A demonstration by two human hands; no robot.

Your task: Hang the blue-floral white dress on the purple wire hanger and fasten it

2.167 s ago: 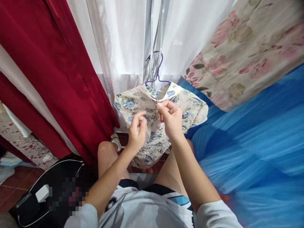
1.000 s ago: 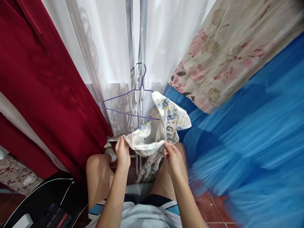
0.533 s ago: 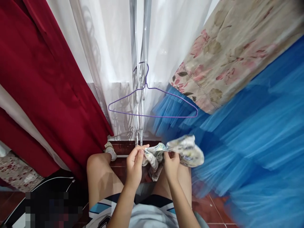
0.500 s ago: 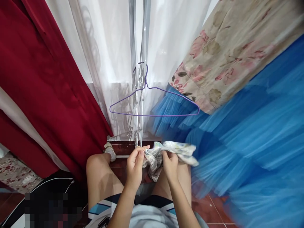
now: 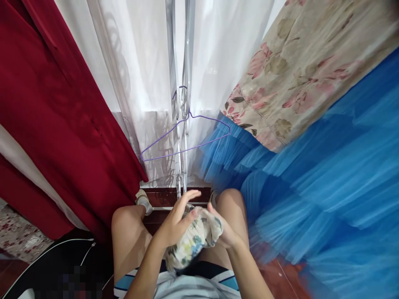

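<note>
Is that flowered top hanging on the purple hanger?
No: the purple hanger hangs bare on the metal rail, while the flowered top is bunched between the left hand and right hand.

Both forearms run up from the bottom edge and converge above the lap. Left hand (image 5: pixel 177 222) cupped, fingers extended forward, thumb side up. Right hand (image 5: pixel 225 232) palm facing inward toward the left, fingers curled. Knees bare, spread apart, one under each wrist.

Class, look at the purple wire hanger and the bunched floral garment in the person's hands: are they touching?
Apart. The head view shows the purple hanger hanging bare above, with floor between it and the floral garment.
</note>
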